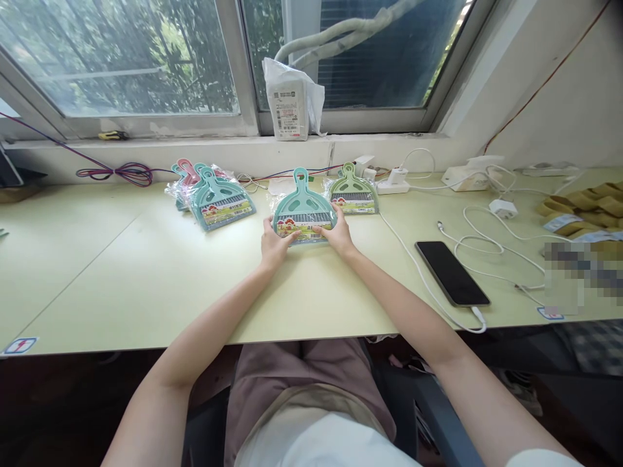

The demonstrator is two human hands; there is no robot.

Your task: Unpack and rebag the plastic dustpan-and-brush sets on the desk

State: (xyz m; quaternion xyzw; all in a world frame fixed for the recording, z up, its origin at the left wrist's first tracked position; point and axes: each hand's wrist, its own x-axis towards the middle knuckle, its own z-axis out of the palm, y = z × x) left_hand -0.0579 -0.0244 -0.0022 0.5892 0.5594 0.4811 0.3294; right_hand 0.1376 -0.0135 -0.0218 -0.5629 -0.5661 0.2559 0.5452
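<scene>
A mint-green mini dustpan and brush set (302, 202) in clear plastic wrap is gripped by its two lower sides. My left hand (276, 242) closes on its left edge, with the thumb over the label. On the right edge, my right hand (339, 235) does the same, its thumb on the card. The handle points toward the window. Just behind my right hand lies a green wrapped dustpan set (352, 191). Left of my hands is a pile of wrapped sets, a teal one (221, 201) on top and a pink handle (186, 170) showing behind it.
A black phone (452, 274) with a white charging cable lies to the right. Several white cables and a power strip (393, 184) run along the back. Olive straps (588, 211) sit at the far right. A white package (291, 110) stands on the windowsill.
</scene>
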